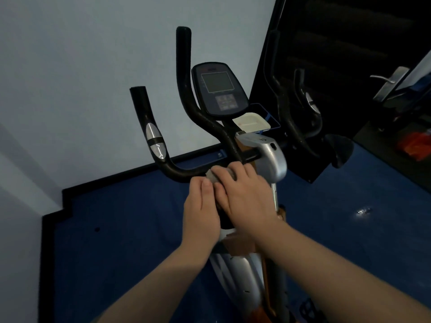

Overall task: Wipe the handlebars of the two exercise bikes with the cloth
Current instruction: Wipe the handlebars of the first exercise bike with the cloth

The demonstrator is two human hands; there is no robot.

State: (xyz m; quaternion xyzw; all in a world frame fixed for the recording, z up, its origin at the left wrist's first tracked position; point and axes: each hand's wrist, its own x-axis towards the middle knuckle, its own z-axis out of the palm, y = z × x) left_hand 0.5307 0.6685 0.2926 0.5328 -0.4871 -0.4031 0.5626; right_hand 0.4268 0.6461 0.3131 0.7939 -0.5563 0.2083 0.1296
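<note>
An exercise bike stands in front of me with black handlebars (163,157) that curve up on the left and right, and a console (219,89) between them. A small grey cloth (215,176) is pressed on the left bar near the centre clamp. My right hand (242,194) covers the cloth and grips it around the bar. My left hand (201,210) lies beside it, thumb touching the cloth's edge, fingers curled under. The silver pulse sensor (155,141) sits higher on the left grip. Only one bike is clearly in view.
A pale wall rises behind the bike, with blue floor (116,229) and black skirting below. A dark door with a metal handle (387,82) stands at the right. An orange object (415,145) lies on the floor at the far right. A white tray (251,122) sits under the console.
</note>
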